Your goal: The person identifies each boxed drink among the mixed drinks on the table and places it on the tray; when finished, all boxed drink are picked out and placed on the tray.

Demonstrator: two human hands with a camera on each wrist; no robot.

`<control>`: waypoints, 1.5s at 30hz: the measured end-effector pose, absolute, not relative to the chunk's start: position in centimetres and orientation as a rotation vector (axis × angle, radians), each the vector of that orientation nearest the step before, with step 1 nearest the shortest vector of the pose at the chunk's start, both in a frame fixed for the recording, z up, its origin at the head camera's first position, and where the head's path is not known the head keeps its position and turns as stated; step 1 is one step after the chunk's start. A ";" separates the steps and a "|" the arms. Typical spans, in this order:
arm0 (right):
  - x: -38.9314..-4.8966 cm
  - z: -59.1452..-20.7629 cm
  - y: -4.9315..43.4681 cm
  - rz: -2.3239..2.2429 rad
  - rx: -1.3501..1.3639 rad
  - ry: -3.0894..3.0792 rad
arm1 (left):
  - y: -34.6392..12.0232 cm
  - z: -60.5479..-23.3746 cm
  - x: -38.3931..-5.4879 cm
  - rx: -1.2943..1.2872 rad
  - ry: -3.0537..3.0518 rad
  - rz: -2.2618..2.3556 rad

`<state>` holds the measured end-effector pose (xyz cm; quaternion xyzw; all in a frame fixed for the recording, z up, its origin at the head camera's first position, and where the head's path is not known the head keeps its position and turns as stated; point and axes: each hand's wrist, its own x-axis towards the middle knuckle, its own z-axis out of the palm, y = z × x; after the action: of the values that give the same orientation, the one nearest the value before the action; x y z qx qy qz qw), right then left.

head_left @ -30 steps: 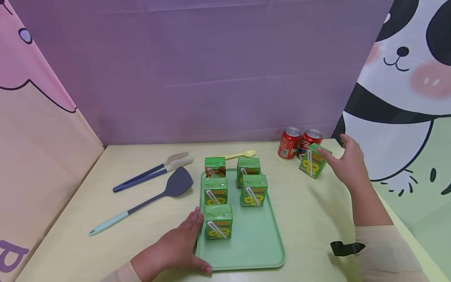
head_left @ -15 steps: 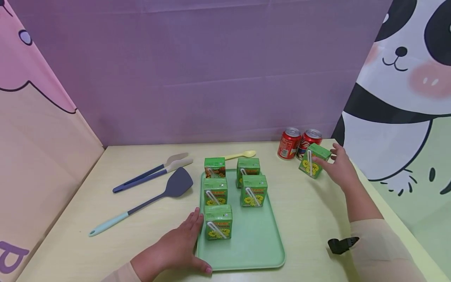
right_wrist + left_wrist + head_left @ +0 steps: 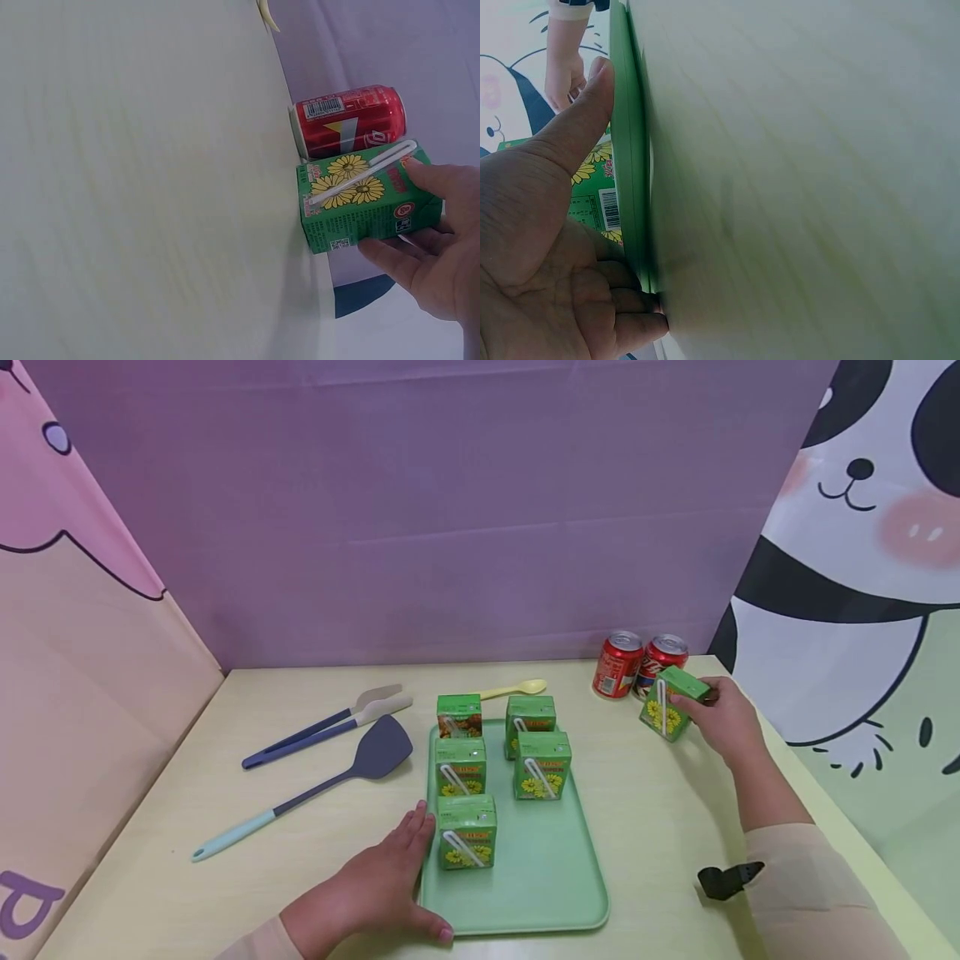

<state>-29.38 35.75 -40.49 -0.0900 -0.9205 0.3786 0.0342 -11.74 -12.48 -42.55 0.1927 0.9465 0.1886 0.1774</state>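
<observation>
My right hand (image 3: 723,718) grips a green drink carton (image 3: 666,708) with yellow flowers and a white straw, thumb on the front and fingers round the far side. In the right wrist view the same carton (image 3: 367,196) stands beside a red can (image 3: 349,120). At the left edge of a pale green tray (image 3: 536,885), my left hand (image 3: 367,885) rests with fingers straight along the rim and thumb at the near corner. On the tray stand several green cartons (image 3: 467,832), three in the left column and two to the right.
Two red drink cans (image 3: 618,665) stand at the back right, just behind the held carton. To the left of the tray lie a dark spatula (image 3: 382,747) with a light blue handle and a pair of blue tongs (image 3: 322,731). A yellow spoon (image 3: 517,688) lies behind the tray.
My right hand has come down and left onto the carton near the cans, and its fingers have closed round it. The left hand and the tray have stayed in place.
</observation>
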 end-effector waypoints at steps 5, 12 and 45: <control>-29.0 -40.1 35.7 1.156 -0.254 -2.825 | -12.5 -42.4 -11.6 0.568 2.693 0.527; -28.3 -39.1 35.4 1.207 -0.157 -2.787 | -12.5 -42.3 -11.6 0.576 2.699 0.504; -18.6 -32.0 27.4 1.169 0.406 -2.921 | -12.5 -42.6 -11.6 0.571 2.687 0.516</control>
<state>-18.63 27.40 -31.96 0.1279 -0.9207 0.3684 -0.0154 -11.64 -12.47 -42.59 0.2012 0.9470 0.1817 0.1724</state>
